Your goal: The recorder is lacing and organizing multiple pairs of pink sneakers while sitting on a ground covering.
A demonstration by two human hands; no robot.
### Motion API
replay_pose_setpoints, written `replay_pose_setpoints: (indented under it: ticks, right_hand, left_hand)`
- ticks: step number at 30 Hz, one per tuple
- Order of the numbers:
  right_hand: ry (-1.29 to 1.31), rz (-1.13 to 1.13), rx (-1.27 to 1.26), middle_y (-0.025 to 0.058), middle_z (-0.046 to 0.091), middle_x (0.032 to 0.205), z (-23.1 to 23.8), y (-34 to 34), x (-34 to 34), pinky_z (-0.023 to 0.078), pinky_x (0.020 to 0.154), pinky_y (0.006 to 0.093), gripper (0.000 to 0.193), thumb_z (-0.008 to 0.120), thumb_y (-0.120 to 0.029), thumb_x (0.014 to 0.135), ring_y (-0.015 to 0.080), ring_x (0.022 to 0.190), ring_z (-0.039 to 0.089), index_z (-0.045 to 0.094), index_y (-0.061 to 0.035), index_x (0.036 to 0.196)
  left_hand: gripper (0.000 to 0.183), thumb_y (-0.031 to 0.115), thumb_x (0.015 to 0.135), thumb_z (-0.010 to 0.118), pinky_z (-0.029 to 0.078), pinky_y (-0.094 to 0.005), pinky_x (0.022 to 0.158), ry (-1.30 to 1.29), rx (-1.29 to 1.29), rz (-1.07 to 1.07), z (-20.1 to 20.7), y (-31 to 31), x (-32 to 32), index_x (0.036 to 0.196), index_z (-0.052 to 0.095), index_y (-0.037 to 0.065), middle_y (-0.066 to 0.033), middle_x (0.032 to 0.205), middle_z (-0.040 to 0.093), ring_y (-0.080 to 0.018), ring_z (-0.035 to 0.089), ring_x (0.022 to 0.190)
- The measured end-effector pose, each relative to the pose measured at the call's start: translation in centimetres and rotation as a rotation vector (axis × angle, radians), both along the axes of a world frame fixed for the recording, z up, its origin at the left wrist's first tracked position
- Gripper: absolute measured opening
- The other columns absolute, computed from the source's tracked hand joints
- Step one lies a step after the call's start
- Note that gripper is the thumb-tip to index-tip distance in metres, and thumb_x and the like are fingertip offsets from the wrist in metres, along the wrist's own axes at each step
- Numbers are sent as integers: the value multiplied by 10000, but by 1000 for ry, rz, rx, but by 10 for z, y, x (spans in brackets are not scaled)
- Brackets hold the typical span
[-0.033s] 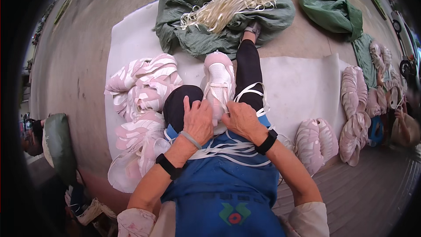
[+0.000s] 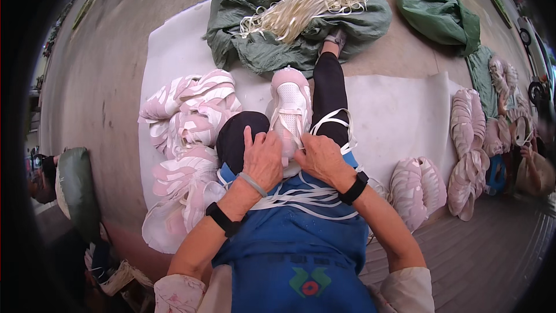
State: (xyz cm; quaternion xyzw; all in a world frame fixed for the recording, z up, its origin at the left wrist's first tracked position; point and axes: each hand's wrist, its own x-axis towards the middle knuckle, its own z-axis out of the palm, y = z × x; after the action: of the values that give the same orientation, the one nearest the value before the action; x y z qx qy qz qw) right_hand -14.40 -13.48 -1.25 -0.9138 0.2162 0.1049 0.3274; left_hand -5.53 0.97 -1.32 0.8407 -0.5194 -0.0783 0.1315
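Note:
A pink and white shoe upper (image 2: 291,95) lies between my knees, toe pointing away, with a white lace (image 2: 286,117) crossing its front. My left hand (image 2: 263,159) is closed at the left edge of its opening, index finger lifted; its fingertips are partly hidden. On the right edge, my right hand (image 2: 322,155) pinches the lace low on the upper. A loose lace end (image 2: 333,115) loops over my right thigh. Several more white laces (image 2: 301,198) lie across my blue apron (image 2: 284,237).
Stacked pink and white uppers (image 2: 200,110) lie at left on a white sheet (image 2: 394,98); more uppers (image 2: 418,191) stand at right. Ahead, a bundle of cream laces (image 2: 310,6) rests on a green sack (image 2: 237,52). Another green sack (image 2: 434,11) lies far right. People are partly visible at both sides.

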Motion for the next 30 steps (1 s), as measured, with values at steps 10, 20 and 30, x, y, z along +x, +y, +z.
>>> replay_pose_setpoints:
  ticks: [10,20,30]
  right_hand:
    - [-136,106,408,227,489,581,53,-10,-11,409,527,382,318,578,-230,829,319,502,476,555,61,701]
    - [-213,476,561,232,582,663,94,72,-25,462,617,465,241,598,-189,830,408,655,587,562,19,713]
    - [-251,-286,628,-120,400,606,145,-52,-98,324,471,188,277,607,-90,851,-16,528,383,556,-28,1117]
  left_hand:
    - [223,250,909,519,471,-402,825,612,-23,256,18,2,15,943,545,31,-125,828,574,-298,580,766]
    - [309,263,989,442,525,-316,646,1894,-242,639,27,-2,33,1077,532,-19,-7,660,524,-142,560,586]
    - [165,194,976,446,517,-370,730,2179,-720,814,22,9,71,976,505,40,48,615,457,-95,486,549]
